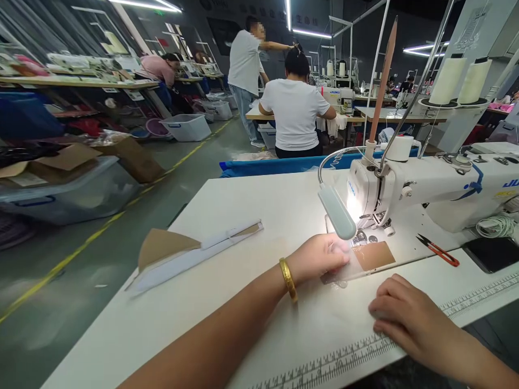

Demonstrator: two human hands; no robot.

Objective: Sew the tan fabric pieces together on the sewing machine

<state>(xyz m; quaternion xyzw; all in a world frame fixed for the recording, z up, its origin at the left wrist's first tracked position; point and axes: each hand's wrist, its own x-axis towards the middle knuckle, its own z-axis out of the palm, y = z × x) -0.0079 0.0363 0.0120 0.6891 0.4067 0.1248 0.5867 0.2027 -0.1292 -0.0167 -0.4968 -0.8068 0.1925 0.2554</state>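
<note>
White tabletop (320, 329); a printed ruler scale (324, 363) is carried along the near edge and is cut off at the frame.

Right hand (407, 310): seen over the scale, fingers curled inward. The palm is hidden; whether anything is gripped there cannot be told.

Left hand (318, 256): thumb and fingers are brought together, and clear film (354, 266) is pinched between them. The film's outline is hard to make out under the glare and is partly covered by the fingers. Film is located at the left fingertips, extending below and to the right of them, beside a brown panel (377, 255).

Red-handled snips (441, 253) and a dark phone (492, 254) are placed farther right. The needle area of the sewing machine (425, 178) is partly screened by a lamp head (337, 212); the machine's right end is cropped. Beyond, a seated person (295, 111) is seen from behind, near a standing person (244, 59).
</note>
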